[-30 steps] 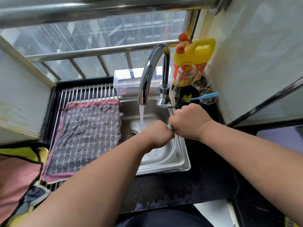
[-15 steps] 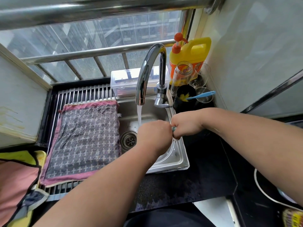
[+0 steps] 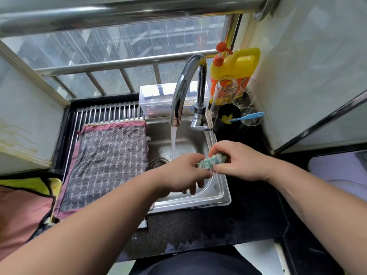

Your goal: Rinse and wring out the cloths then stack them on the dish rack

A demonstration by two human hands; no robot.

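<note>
Wring easing: cloth (image 3: 210, 160) now shows.
Our left hand (image 3: 182, 171) and right hand (image 3: 240, 161) have drawn apart, both still gripping it. Dish rack (image 3: 111, 112) next, we judge.

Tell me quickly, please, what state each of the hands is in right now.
Left hand: closed, gripping one end of the bunched teal cloth.
Right hand: closed, gripping its other end.

Two cloths are counted: a grey cloth (image 3: 107, 165) and a green cloth (image 3: 211, 160). Two hands are seen, left hand (image 3: 179, 173) and right hand (image 3: 241, 161). One tap (image 3: 183, 82), one sink (image 3: 218, 197), one dish rack (image 3: 111, 114), one yellow bottle (image 3: 238, 64) and one jar (image 3: 224, 94) are counted.
</note>
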